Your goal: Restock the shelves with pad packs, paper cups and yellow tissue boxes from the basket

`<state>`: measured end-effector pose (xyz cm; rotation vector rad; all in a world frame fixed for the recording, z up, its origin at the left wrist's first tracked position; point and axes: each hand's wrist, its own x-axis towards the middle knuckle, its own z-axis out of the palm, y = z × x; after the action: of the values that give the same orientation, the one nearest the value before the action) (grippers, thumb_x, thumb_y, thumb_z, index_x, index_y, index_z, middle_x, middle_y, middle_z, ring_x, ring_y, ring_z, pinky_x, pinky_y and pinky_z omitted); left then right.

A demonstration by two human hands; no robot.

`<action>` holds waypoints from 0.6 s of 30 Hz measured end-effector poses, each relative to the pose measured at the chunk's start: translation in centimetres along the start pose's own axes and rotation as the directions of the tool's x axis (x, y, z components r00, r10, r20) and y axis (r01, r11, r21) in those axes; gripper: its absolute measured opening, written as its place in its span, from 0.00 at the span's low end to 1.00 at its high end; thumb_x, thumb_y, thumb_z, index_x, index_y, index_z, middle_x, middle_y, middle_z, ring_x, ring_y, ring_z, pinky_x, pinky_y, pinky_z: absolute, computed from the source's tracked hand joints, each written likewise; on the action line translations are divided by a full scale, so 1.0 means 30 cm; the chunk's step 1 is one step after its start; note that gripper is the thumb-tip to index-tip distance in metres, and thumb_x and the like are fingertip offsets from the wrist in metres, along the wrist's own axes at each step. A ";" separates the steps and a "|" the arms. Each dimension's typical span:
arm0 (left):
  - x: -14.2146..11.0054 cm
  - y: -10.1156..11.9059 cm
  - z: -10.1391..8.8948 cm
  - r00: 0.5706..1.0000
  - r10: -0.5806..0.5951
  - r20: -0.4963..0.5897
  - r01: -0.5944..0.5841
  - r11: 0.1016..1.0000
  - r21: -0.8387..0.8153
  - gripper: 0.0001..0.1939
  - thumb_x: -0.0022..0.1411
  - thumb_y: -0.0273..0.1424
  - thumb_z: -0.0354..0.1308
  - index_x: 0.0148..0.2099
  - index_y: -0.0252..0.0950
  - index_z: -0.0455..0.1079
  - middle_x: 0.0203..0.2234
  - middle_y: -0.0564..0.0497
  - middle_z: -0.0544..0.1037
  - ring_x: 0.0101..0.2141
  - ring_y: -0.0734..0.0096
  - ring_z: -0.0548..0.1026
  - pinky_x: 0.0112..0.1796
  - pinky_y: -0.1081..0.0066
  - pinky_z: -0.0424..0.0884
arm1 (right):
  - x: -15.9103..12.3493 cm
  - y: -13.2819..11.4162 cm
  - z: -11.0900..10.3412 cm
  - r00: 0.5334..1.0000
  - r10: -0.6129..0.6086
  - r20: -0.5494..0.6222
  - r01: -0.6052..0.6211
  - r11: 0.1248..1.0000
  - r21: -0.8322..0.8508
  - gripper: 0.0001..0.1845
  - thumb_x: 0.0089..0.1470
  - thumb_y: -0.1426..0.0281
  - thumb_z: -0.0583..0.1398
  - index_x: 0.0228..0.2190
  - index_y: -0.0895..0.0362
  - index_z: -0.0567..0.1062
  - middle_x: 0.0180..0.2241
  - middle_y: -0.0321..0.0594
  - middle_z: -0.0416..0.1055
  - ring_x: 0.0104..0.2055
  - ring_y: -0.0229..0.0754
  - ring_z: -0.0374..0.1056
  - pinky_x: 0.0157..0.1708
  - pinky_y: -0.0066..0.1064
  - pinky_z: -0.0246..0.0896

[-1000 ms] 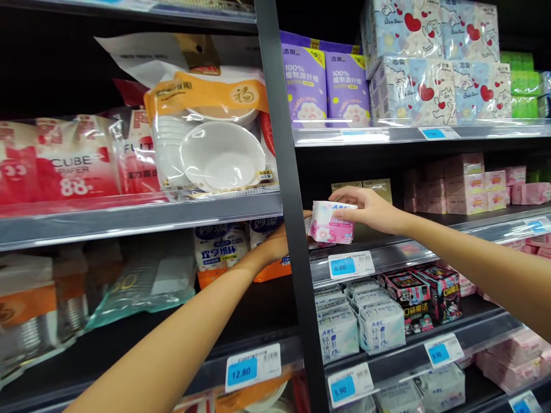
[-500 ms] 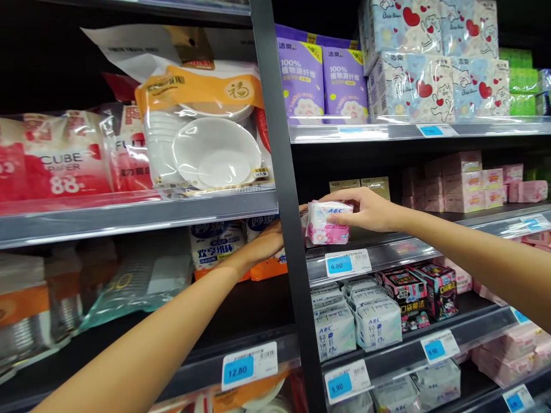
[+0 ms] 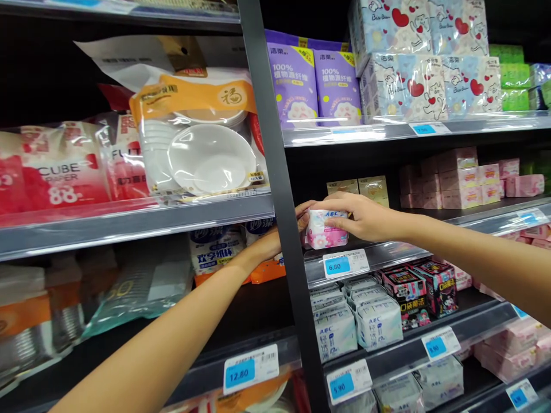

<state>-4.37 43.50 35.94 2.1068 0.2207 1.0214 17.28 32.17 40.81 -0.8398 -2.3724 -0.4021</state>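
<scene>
A small pink-and-white ABC pack stands at the front left of a middle shelf, just above a blue 6.80 price tag. My right hand lies over the pack's top and right side, fingers curled around it. My left hand reaches in from the left; the black shelf upright covers most of it, and only its fingertips show at the pack's left edge. Two beige boxes stand right behind the pack.
White ABC packs and dark printed boxes fill the shelf below. Pink boxes sit to the right, purple bags and heart-print tissue packs above. The left bay holds plastic bowls and red paper packs.
My right hand has lowered the pink pack onto the shelf's front edge and now covers more of its top. The view has shifted slightly to the right.
</scene>
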 end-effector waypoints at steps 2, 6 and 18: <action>0.000 -0.014 -0.006 1.000 0.003 -0.014 -0.002 1.000 0.026 0.33 0.65 0.54 0.59 0.67 0.46 0.67 0.62 0.46 0.72 0.63 0.49 0.66 0.63 0.52 0.63 | -0.010 -0.016 0.002 0.999 0.038 0.020 -0.038 0.999 -0.021 0.25 0.64 0.67 0.60 0.62 0.48 0.71 0.55 0.44 0.75 0.57 0.50 0.70 0.59 0.46 0.63; -0.002 -0.028 -0.014 0.999 0.000 -0.033 0.002 0.998 0.068 0.33 0.65 0.54 0.59 0.66 0.45 0.67 0.63 0.45 0.70 0.63 0.48 0.66 0.64 0.50 0.61 | -0.012 -0.035 0.008 0.996 0.073 0.049 -0.072 0.997 -0.038 0.33 0.57 0.63 0.68 0.62 0.49 0.71 0.53 0.47 0.75 0.54 0.52 0.71 0.55 0.46 0.66; 0.002 -0.083 -0.048 0.996 0.045 -0.077 -0.033 0.989 0.142 0.33 0.65 0.52 0.59 0.67 0.44 0.66 0.58 0.46 0.76 0.64 0.47 0.66 0.63 0.53 0.63 | 0.014 -0.034 0.050 0.998 0.061 -0.030 -0.064 0.993 -0.101 0.34 0.55 0.69 0.69 0.62 0.45 0.71 0.51 0.45 0.76 0.53 0.53 0.71 0.55 0.47 0.65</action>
<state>-4.96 46.06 34.78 2.2064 0.3000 1.1441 15.70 32.28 39.80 -0.9469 -2.3108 -0.5092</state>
